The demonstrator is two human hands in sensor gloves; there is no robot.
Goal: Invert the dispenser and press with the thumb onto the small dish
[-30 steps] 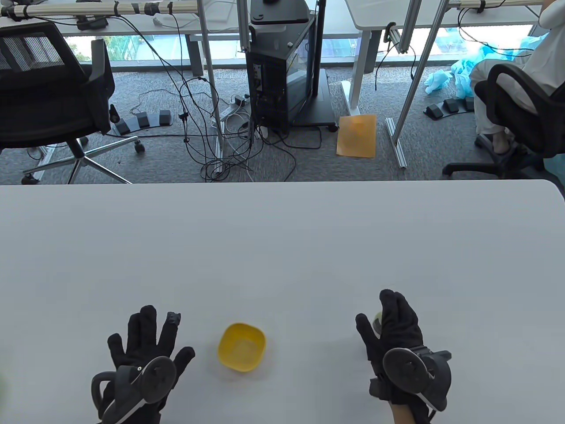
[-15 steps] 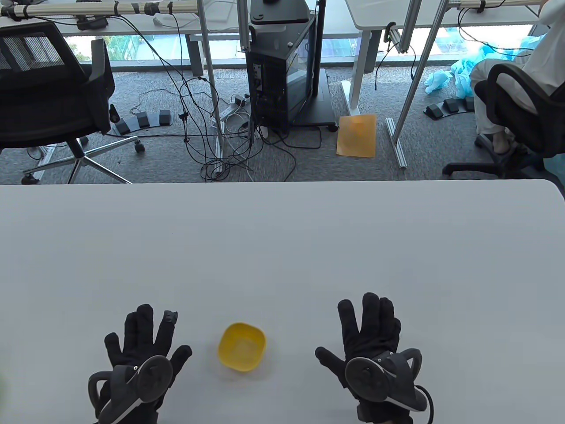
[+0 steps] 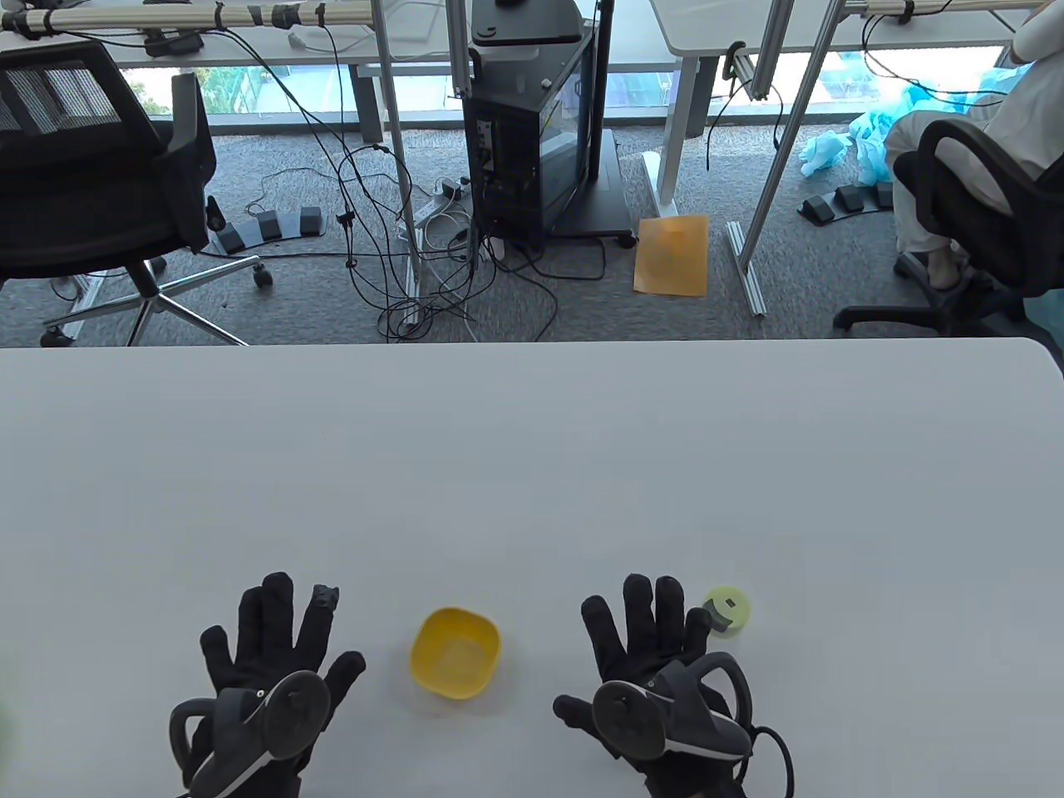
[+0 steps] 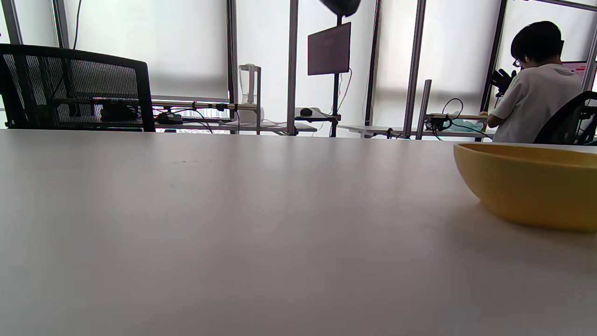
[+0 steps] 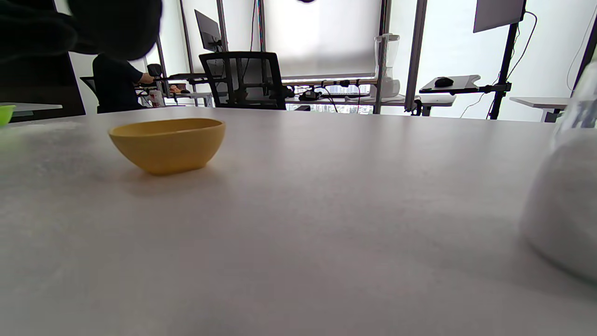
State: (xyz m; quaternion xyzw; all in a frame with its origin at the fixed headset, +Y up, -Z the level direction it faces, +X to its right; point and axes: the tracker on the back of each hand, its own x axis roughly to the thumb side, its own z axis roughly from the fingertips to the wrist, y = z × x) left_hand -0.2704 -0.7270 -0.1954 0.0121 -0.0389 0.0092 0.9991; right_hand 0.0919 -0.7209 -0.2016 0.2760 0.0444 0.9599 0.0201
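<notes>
A small yellow dish [image 3: 455, 652] sits on the white table near its front edge; it also shows in the left wrist view [image 4: 531, 184] and the right wrist view [image 5: 168, 144]. A small dispenser with a pale green top [image 3: 728, 612] stands upright on the table; a blurred pale shape at the right edge of the right wrist view [image 5: 566, 205] appears to be the same thing. My left hand [image 3: 278, 640] rests flat on the table left of the dish, fingers spread, empty. My right hand [image 3: 640, 644] lies flat and open between dish and dispenser, holding nothing.
The white table [image 3: 532, 465] stretches far back to its far edge. A small green thing [image 5: 5, 114] shows at the left edge of the right wrist view. Chairs, cables and desks stand on the floor beyond the table.
My right hand was over the dispenser a second ago. It has let go and moved left and toward me, now lying flat. The dispenser stands uncovered. The left hand and dish have not moved.
</notes>
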